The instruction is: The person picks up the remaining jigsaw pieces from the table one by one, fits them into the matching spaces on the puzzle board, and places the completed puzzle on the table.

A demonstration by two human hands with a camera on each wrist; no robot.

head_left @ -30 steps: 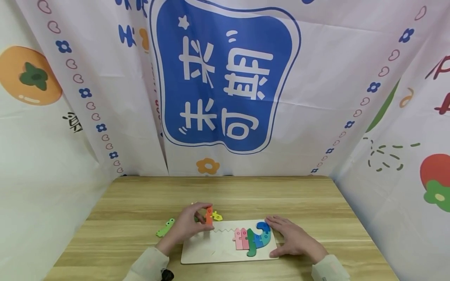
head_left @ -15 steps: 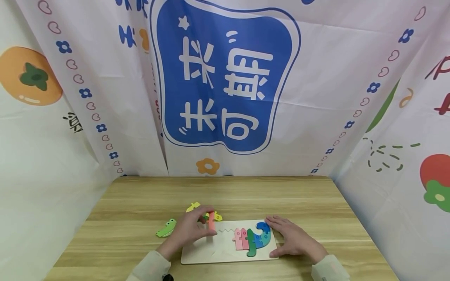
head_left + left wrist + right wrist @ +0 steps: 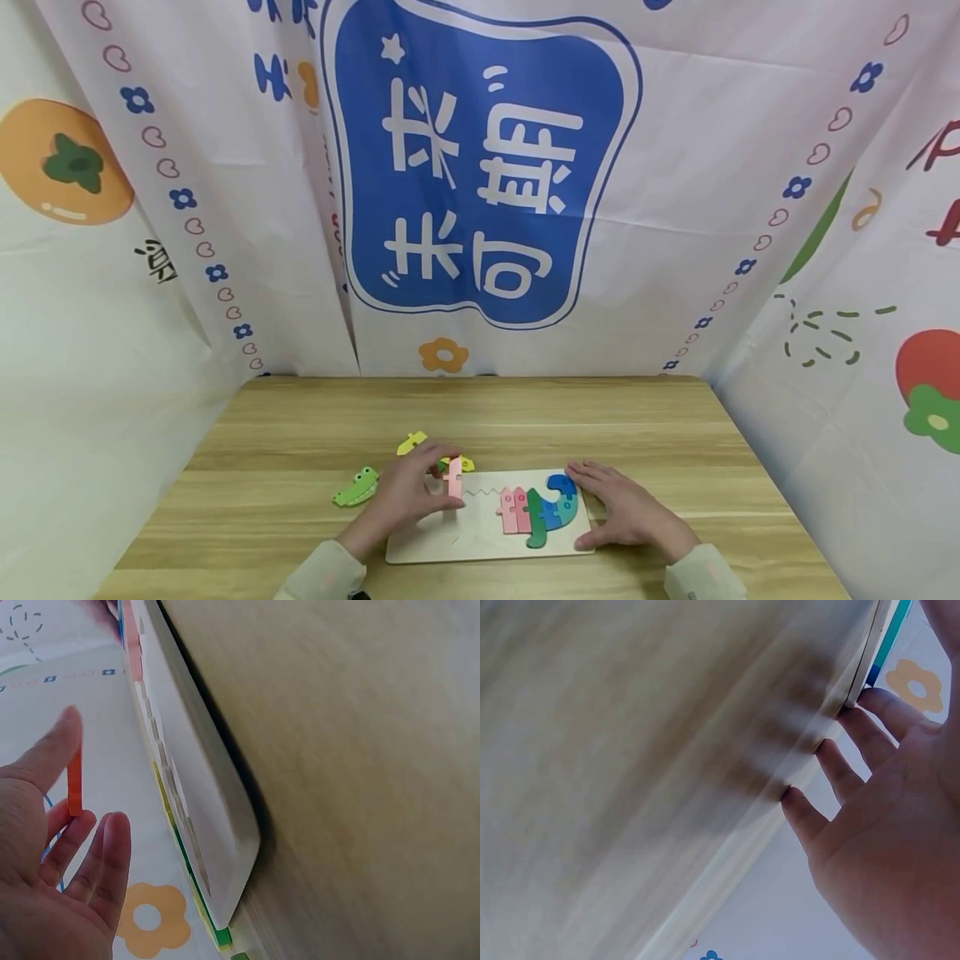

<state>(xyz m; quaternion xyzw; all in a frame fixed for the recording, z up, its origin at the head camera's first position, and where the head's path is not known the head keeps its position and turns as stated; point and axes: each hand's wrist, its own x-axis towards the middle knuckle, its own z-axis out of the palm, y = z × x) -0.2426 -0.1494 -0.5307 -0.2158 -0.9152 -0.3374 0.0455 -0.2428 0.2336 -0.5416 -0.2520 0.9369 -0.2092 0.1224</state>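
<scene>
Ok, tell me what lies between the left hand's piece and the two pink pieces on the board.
In the head view, only bare board with a zigzag line shows between the held piece and the pink pieces.

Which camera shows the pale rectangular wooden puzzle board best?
The head view: the board shows from above, with most of its outline. The left wrist view gives part of it, steeply slanted; the right wrist view, just a narrow strip.
</scene>
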